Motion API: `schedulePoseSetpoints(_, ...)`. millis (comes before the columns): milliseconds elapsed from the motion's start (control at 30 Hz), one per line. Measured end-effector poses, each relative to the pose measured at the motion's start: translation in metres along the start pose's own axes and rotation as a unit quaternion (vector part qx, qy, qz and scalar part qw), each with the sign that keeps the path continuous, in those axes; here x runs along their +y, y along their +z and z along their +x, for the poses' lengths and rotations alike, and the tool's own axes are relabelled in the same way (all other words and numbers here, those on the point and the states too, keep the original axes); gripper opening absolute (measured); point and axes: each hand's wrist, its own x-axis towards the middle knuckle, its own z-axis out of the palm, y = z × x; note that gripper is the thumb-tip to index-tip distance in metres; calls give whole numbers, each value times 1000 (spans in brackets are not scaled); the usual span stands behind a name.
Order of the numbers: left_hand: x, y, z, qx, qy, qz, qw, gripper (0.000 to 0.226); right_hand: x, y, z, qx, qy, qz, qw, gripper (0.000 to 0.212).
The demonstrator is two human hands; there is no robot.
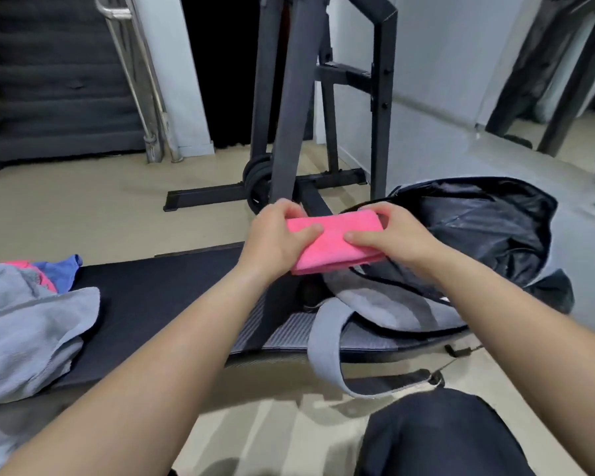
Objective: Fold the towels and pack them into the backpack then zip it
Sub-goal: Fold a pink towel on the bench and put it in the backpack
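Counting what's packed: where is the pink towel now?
The pink towel is centre frame in the head view, folded, gripped by the left hand and right hand, at the left edge of the open backpack.

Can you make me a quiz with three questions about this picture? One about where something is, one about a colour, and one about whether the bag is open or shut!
1. Where is the towel pile?
A) on the left end of the mat
B) on the stairs
C) hanging from the metal frame

2. What colour is the towel held by the left hand and the right hand?
A) blue
B) pink
C) green

3. How is the backpack?
A) zipped shut
B) hung up
C) open

Answers:
1 A: the pile lies on the mat's left end.
2 B: the folded towel between the hands is pink.
3 C: its mouth gapes and the dark lining shows.
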Motion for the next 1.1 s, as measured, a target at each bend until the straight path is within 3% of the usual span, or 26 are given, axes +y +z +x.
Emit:
schedulePoseSetpoints(67,24,33,21,-17,21,29,999,32,24,-26,10,57,25,15,998,65)
schedulePoseSetpoints(167,47,82,49,-77,48,57,994,33,58,-53,32,122,62,-68,988,64)
schedulePoseSetpoints(433,28,167,80,-220,61,210,951,35,125,-57,69,39,135,-299,944,60)
schedulePoseSetpoints(567,17,154,72,-112,156,293,937,24,125,-43,54,116,-29,-431,894,47)
schedulePoseSetpoints(633,9,140,68,-51,205,357,910,22,115,-36,48,95,-28,-468,878,46)
schedulePoseSetpoints(800,-17,112,67,-123,189,420,879,36,109,-17,46,17,175,-454,873,78)
schedulePoseSetpoints(867,-23,105,68,-147,182,393,889,38,110,-11,47,-28,194,-430,881,93)
schedulePoseSetpoints(967,-30,99,71,-171,141,289,931,38,110,-8,51,-90,202,-396,891,119)
schedulePoseSetpoints(1100,-38,92,78,-177,134,221,950,46,117,-5,62,-98,175,-404,893,126)
